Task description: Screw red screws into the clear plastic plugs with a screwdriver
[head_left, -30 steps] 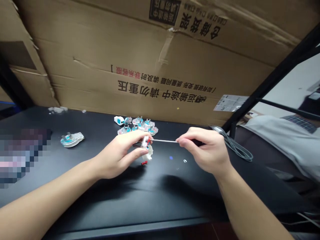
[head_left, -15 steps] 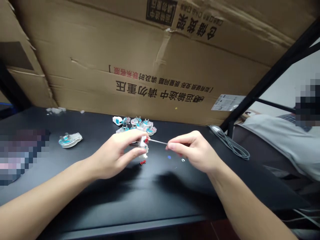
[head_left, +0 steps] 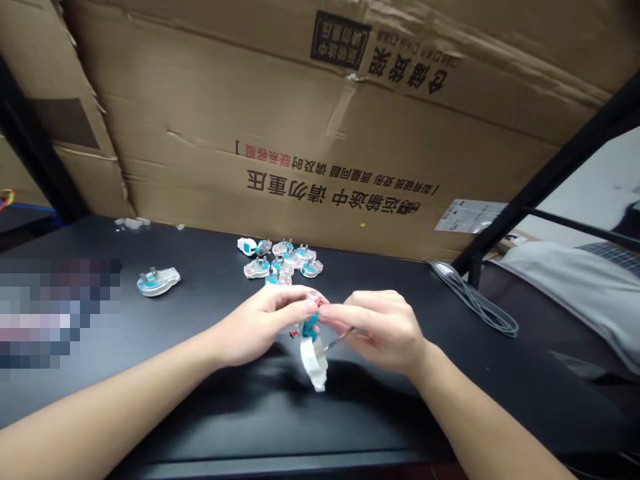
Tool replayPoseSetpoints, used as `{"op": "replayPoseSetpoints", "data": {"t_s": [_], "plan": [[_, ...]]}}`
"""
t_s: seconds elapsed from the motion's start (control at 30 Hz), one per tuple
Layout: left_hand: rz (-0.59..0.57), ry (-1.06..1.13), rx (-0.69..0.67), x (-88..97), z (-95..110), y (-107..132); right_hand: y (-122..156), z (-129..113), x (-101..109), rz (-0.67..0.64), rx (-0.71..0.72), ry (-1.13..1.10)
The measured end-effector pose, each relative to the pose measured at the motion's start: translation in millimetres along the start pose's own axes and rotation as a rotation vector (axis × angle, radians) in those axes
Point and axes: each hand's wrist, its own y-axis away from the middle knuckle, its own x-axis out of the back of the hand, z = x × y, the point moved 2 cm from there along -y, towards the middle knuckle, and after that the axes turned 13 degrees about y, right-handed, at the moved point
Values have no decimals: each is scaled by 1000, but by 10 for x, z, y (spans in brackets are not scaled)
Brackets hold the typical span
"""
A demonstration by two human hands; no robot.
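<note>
Head camera, looking down over a black tabletop (head_left: 150, 373): the person's left hand (head_left: 260, 323) and right hand (head_left: 387, 330) meet fingertip to fingertip just above the surface near the table's middle, over a small clear plastic plug piece with teal and red inner parts (head_left: 311, 320). The left hand pinches the piece between thumb and fingers, closed tight on it. The right hand's fingertips touch the same piece from the other side, while its curled fingers are closed on a slim silver metal tool shaft (head_left: 339, 341) that slants down beneath the palm; its tip is hidden behind the fingers. A white plastic shell (head_left: 314, 363) hangs tilted from the underside of the piece, low over the table, and whether it touches the surface cannot be told. Farther back, a cluster of clear-and-teal plug parts (head_left: 283, 260) lies close together, and a single clear-and-teal plug part (head_left: 159, 281) sits well apart to the left. A large brown cardboard box with printed characters (head_left: 320, 133) stands along the table's far edge, a coiled grey cable (head_left: 475, 303) lies to the right beside a black metal frame post (head_left: 545, 177), and a pixelated patch covers the table's left side
</note>
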Motion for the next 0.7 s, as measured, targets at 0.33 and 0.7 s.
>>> {"op": "replayPoseSetpoints", "data": {"t_s": [0.33,0.7], "plan": [[-98,-134,53,-58,39,23,-51,-38,29,-8,143,80],[-106,-131,96,-58,32,47,-65,-98,75,-34,223,209]]}}
